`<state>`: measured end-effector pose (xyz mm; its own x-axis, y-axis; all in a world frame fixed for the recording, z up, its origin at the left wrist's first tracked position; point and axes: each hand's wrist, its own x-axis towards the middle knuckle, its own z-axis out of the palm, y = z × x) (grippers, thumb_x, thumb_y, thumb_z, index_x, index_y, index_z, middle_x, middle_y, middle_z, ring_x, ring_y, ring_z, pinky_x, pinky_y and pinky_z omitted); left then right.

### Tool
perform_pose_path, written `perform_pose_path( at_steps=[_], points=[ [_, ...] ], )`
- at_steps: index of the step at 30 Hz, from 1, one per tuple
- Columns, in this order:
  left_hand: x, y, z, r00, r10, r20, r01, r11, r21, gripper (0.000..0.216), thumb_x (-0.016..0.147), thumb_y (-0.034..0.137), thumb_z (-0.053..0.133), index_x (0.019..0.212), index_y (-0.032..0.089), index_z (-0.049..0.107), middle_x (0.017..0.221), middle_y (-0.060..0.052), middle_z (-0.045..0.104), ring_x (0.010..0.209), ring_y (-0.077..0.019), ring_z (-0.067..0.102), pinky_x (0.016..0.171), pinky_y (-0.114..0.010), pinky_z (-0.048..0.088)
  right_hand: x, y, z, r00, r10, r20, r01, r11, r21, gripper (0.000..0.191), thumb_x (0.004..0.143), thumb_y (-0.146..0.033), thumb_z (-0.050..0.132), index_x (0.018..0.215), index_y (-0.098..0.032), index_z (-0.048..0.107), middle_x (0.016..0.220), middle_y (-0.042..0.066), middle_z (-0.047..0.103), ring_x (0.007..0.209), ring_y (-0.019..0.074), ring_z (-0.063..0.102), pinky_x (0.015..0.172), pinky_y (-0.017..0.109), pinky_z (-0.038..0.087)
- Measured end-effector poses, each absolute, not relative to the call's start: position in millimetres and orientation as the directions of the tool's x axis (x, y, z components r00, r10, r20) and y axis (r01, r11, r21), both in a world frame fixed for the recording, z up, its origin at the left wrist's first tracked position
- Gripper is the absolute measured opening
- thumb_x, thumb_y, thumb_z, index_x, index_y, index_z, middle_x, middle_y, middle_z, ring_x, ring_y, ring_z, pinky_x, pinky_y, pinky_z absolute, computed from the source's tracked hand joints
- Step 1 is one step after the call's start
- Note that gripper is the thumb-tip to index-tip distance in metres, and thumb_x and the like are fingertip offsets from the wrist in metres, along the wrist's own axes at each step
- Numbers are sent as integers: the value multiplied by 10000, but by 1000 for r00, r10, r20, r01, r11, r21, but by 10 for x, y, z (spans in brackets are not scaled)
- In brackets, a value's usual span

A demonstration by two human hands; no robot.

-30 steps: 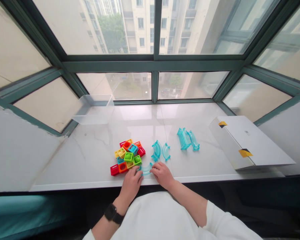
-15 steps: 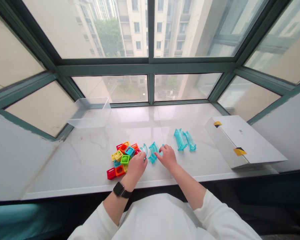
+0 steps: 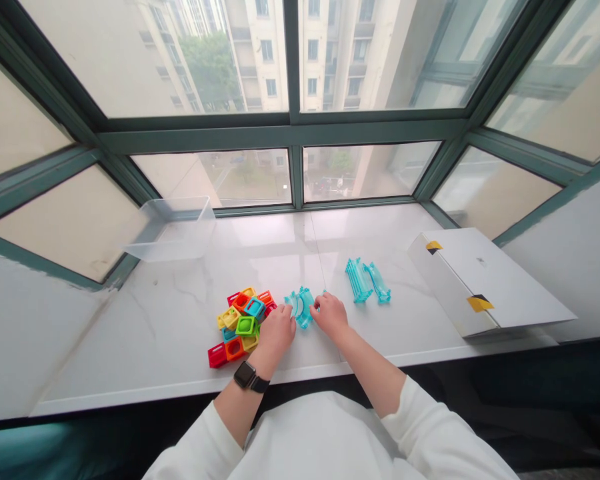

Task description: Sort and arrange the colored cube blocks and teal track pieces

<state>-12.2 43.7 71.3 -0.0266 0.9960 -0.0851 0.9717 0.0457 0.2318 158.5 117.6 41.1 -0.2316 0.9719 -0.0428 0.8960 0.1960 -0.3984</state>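
Between my hands lie translucent blue curved track pieces [image 3: 305, 309], close together on the white sill. My left hand [image 3: 279, 328] is closed, its thumb and fingertips pinching the near edge of the left curved piece [image 3: 291, 300]. From the other side, my right hand [image 3: 331, 315] has its fingers bent around a blue piece mostly hidden behind them; a bit of blue shows above the knuckles. Left of my left hand sits a pile of coloured plastic blocks [image 3: 246, 325] in red, orange, yellow, green and blue, some with round openings.
Right of my right hand lie more blue pieces, a ridged one [image 3: 359, 280] and a slimmer one [image 3: 378, 283]. A clear plastic bin [image 3: 177, 248] stands at the back left. A white box [image 3: 500, 280] with yellow-black tabs sits on the right. Green-framed windows [image 3: 290, 137] border the back.
My left hand has brought its curved piece rightwards, up against the middle one, closing the gap. My right hand's fingers have drawn in more tightly. The view has shifted slightly.
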Motion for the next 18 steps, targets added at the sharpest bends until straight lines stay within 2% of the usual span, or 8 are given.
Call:
perform_pose_path(
  at_steps=[2, 5, 11, 15, 18],
  points=[
    [-90, 447, 716, -17, 999, -44, 968, 27, 248, 225, 1056, 315, 510, 1152, 177, 660, 1156, -123, 704, 1061, -258, 694, 830, -316, 509, 1587, 1185, 399, -227, 973, -40, 892, 192, -410, 180, 960, -340, 667, 864, -210, 746, 966, 60, 707, 916, 200, 643, 794, 290, 383],
    [-55, 495, 686, 5, 998, -69, 963, 14, 268, 250, 1045, 388, 553, 1100, 177, 675, 1139, -123, 709, 1031, -267, 702, 788, -315, 502, 1591, 1192, 392, -223, 974, -34, 890, 189, -415, 226, 990, -367, 645, 862, -210, 743, 964, 63, 709, 919, 204, 648, 795, 290, 382],
    [-57, 552, 664, 19, 991, -135, 951, 24, 309, 185, 1050, 272, 516, 991, 193, 673, 1001, -100, 750, 949, -247, 722, 748, -300, 459, 1621, 1206, 420, -206, 978, -32, 890, 174, -422, 315, 1074, -325, 512, 906, -208, 751, 976, 77, 710, 899, 193, 647, 781, 283, 379],
    [-121, 498, 743, -15, 994, -112, 936, 53, 349, 192, 1057, 290, 501, 980, 214, 660, 957, -79, 764, 904, -224, 731, 739, -282, 439, 1640, 1205, 411, -215, 976, -15, 878, 186, -441, 254, 1046, -304, 559, 895, -214, 742, 953, 60, 706, 877, 187, 644, 767, 278, 385],
    [-175, 481, 799, -89, 990, -114, 941, 121, 317, 190, 1052, 303, 500, 983, 218, 655, 949, -81, 770, 901, -224, 740, 744, -278, 445, 1689, 1212, 429, -228, 973, 40, 844, 218, -490, 229, 1028, -293, 567, 881, -223, 728, 934, 46, 698, 872, 184, 642, 756, 274, 405]
  ],
)
